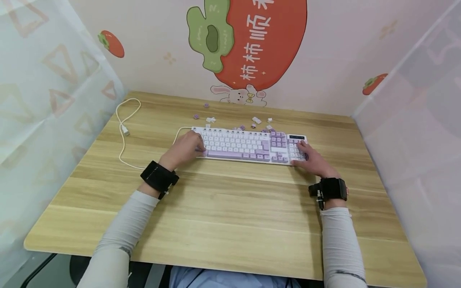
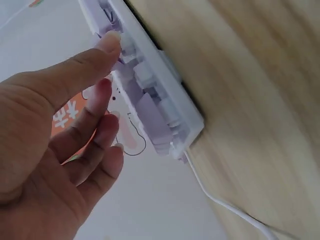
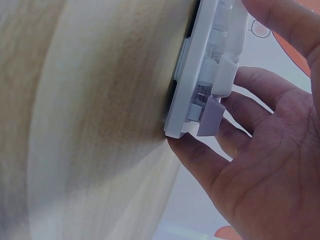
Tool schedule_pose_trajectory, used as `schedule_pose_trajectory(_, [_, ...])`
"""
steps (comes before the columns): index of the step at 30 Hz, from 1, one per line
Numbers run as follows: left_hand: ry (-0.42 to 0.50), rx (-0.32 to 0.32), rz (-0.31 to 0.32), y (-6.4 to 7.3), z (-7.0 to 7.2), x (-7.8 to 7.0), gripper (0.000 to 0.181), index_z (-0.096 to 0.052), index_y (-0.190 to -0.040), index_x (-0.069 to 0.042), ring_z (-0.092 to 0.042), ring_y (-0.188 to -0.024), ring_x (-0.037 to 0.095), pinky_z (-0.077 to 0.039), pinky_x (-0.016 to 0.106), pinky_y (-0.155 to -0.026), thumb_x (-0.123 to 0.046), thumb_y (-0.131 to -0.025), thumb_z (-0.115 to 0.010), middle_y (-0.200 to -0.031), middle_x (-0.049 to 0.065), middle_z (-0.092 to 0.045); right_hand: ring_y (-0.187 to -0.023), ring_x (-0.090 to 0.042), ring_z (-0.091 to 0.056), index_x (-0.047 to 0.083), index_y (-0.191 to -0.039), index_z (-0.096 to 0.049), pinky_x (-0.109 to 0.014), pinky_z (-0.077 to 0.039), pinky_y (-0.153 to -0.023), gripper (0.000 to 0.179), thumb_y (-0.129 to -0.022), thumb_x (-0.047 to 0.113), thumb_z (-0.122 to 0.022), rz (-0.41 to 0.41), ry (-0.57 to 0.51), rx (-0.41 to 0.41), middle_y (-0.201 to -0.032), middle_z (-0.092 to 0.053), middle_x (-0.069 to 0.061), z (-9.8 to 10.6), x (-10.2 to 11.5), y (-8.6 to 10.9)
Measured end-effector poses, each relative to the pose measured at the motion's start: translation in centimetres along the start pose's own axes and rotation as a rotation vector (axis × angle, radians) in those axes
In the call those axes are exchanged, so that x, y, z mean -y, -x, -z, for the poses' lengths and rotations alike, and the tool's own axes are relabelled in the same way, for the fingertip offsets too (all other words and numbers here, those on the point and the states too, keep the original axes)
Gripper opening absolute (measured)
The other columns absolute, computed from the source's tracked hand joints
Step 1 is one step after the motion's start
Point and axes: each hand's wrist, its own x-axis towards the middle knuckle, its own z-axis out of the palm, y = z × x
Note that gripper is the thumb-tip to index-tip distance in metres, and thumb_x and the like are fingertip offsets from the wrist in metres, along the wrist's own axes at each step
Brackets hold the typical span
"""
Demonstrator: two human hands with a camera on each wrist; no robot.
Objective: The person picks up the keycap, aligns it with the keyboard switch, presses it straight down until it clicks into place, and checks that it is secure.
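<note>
A white-and-purple keyboard point(image 1: 239, 145) lies across the back half of the wooden table. At its left front corner my left hand point(image 1: 185, 150) bends over the edge keys. In the left wrist view the thumb point(image 2: 110, 42) and index finger pinch a purple keycap among the keys, largely hidden by them, while the other fingers curl below. My right hand point(image 1: 311, 159) grips the keyboard's right end. Its little finger presses at the casing corner in the right wrist view, near a purple keycap point(image 3: 211, 117) that stands tilted, and the thumb is over the keys.
Several loose keycaps lie behind the keyboard, among them a white one point(image 1: 256, 120) and a purple one point(image 1: 206, 105). A white cable point(image 1: 121, 150) with a USB plug point(image 1: 125, 130) loops at the left. The wall point(image 1: 151, 72) stands along the back edge.
</note>
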Motion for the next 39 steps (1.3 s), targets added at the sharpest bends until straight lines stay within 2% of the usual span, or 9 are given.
schedule_pose_trajectory(7, [-0.063, -0.018, 0.037, 0.0, -0.1, -0.5, 0.004, -0.081, -0.08, -0.008, -0.062, -0.087, 0.024, -0.051, 0.041, -0.08, -0.008, -0.08, -0.085, -0.086, 0.005, -0.073, -0.153, -0.048, -0.001, -0.005, -0.159, -0.02, -0.063, -0.012, -0.121, 0.086, -0.098, 0.03, -0.069, 0.017, -0.008, 0.003, -0.168, -0.002, -0.024, 0.0, -0.1, 0.0])
schedule_pose_trajectory(12, [-0.115, -0.026, 0.064, -0.2, -0.1, -0.8, 0.007, -0.079, -0.076, -0.007, -0.062, -0.085, 0.025, -0.05, 0.041, -0.08, -0.006, -0.077, -0.086, -0.081, 0.006, -0.072, -0.153, -0.05, -0.002, -0.005, -0.158, -0.02, -0.064, -0.013, -0.121, 0.085, -0.098, 0.029, -0.069, 0.022, 0.002, -0.002, -0.168, -0.002, -0.026, 0.3, 0.0, 0.2])
schedule_pose_trajectory(17, [-0.095, -0.01, 0.083, 0.1, 0.0, -0.8, 0.003, -0.078, -0.08, -0.005, -0.062, -0.082, 0.023, -0.051, 0.04, -0.078, -0.004, -0.082, -0.08, -0.084, 0.007, -0.072, -0.153, -0.05, -0.002, -0.005, -0.159, -0.02, -0.064, -0.013, -0.12, 0.085, -0.098, 0.028, -0.069, 0.02, -0.007, 0.002, -0.168, -0.002, -0.026, 0.0, -0.1, 0.2])
schedule_pose_trajectory(20, [-0.101, -0.027, 0.103, 0.2, 0.4, -0.9, 0.008, -0.076, -0.077, -0.004, -0.059, -0.074, 0.021, -0.05, 0.037, -0.071, 0.002, -0.083, -0.075, -0.078, 0.005, -0.069, -0.153, -0.049, -0.001, -0.004, -0.159, -0.019, -0.064, -0.013, -0.121, 0.085, -0.098, 0.028, -0.068, 0.016, -0.008, 0.006, -0.168, -0.001, -0.024, 0.0, -0.1, 0.2])
schedule_pose_trajectory(25, [-0.145, -0.05, 0.079, 0.1, 0.7, -1.6, 0.018, -0.071, -0.069, -0.004, -0.049, -0.063, 0.02, -0.042, 0.035, -0.062, 0.006, -0.084, -0.07, -0.065, 0.003, -0.06, -0.154, -0.046, 0.0, -0.001, -0.16, -0.018, -0.063, -0.012, -0.121, 0.085, -0.099, 0.03, -0.067, 0.0, -0.001, 0.008, -0.169, 0.0, -0.021, 0.0, -0.3, 0.0])
schedule_pose_trajectory(31, [-0.186, -0.036, 0.084, -0.3, 0.4, -2.3, 0.021, -0.068, -0.066, -0.007, -0.051, -0.064, 0.02, -0.045, 0.037, -0.061, 0.006, -0.083, -0.071, -0.068, 0.004, -0.062, -0.154, -0.047, -0.001, -0.002, -0.16, -0.019, -0.063, -0.013, -0.121, 0.086, -0.098, 0.029, -0.068, 0.0, -0.012, 0.002, -0.169, -0.001, -0.022, 0.1, -0.4, 0.1])
schedule_pose_trajectory(35, [-0.234, -0.018, 0.083, -0.3, 0.2, -2.8, 0.02, -0.069, -0.071, -0.003, -0.055, -0.068, 0.023, -0.049, 0.041, -0.063, 0.008, -0.087, -0.065, -0.073, 0.009, -0.066, -0.154, -0.046, -0.001, -0.001, -0.16, -0.019, -0.063, -0.013, -0.121, 0.085, -0.098, 0.03, -0.068, -0.006, -0.001, 0.003, -0.169, -0.001, -0.021, 0.1, -0.3, 0.1])
schedule_pose_trajectory(39, [-0.31, 0.0, 0.045, -0.9, -0.1, -3.5, 0.017, -0.07, -0.083, 0.001, -0.062, -0.072, 0.026, -0.054, 0.044, -0.067, 0.011, -0.092, -0.059, -0.079, 0.015, -0.068, -0.155, -0.045, 0.0, 0.0, -0.16, -0.019, -0.062, -0.012, -0.122, 0.085, -0.098, 0.029, -0.068, -0.011, -0.007, 0.001, -0.17, -0.001, -0.02, 0.1, -0.2, 0.1])
